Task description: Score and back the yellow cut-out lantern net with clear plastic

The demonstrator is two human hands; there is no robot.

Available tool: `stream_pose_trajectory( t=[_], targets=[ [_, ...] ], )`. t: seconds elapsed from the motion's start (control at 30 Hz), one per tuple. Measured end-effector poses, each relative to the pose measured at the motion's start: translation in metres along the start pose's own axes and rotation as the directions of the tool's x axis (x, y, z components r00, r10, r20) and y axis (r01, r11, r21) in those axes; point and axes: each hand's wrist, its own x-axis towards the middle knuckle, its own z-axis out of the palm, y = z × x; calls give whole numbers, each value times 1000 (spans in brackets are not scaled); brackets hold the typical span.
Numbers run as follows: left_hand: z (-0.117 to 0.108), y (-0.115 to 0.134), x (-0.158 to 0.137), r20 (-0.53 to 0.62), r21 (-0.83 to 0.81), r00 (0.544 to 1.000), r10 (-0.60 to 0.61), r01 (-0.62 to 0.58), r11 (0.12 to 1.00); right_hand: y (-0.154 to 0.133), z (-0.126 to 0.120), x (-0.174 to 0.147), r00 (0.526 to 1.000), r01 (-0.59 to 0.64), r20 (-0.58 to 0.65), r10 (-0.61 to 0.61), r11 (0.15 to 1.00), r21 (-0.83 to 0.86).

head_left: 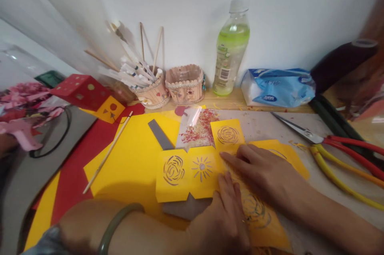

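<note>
A yellow cut-out paper (180,193) lies in front of me, with joined panels, notched edges, and swirl and sunburst patterns cut through them. My left hand (223,215) comes in from the lower left, a bracelet on its wrist; its fingers are close together on the paper near a fold. From the right, my right hand (261,169) presses the same fold with its index finger stretched out and its other fingers bent. Both hands are closed on the paper. Part of the paper beneath them is hidden. More patterned panels spread to the right and below.
Scissors with red handles (312,137) and yellow-handled pliers (330,177) lie at right. Behind stand a green drink bottle (229,55), a tissue pack (279,87) and a pen holder (153,95). A wooden stick (108,151) and pink glue gun (22,135) lie at left.
</note>
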Motion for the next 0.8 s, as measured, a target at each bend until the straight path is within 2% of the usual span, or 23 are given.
stream_pose_trajectory(
  t=[0.17,0.37,0.5,0.57,0.63,0.67,0.73,0.77,0.8],
  targets=[
    [0,1,-2,-9,36,1000,-15,16,999,1,0,0,1000,23,7,-23,1000,-18],
    [1,2,-8,21,164,982,188,-189,968,4,3,0,1000,1,10,0,998,-58],
    [3,10,-12,37,250,983,178,-181,951,6,1,-6,999,-7,51,8,1000,-24],
    [3,15,-13,116,343,972,205,-233,910,6,-1,-7,998,-1,66,2,1000,-11],
    [3,20,-14,271,469,909,317,-412,782,4,-4,-8,999,17,49,-16,1000,-9],
    [4,22,-15,359,535,856,373,-516,669,2,-5,-8,999,29,37,-29,1000,-1],
    [8,26,-17,523,658,748,410,-659,364,-3,-7,-8,998,60,23,-62,997,57],
    [10,27,-18,569,705,718,401,-677,213,-6,-8,-8,997,74,27,-77,991,112],
    [11,28,-19,590,744,712,381,-662,85,-8,-9,-9,995,83,38,-91,980,181]
  ],
)
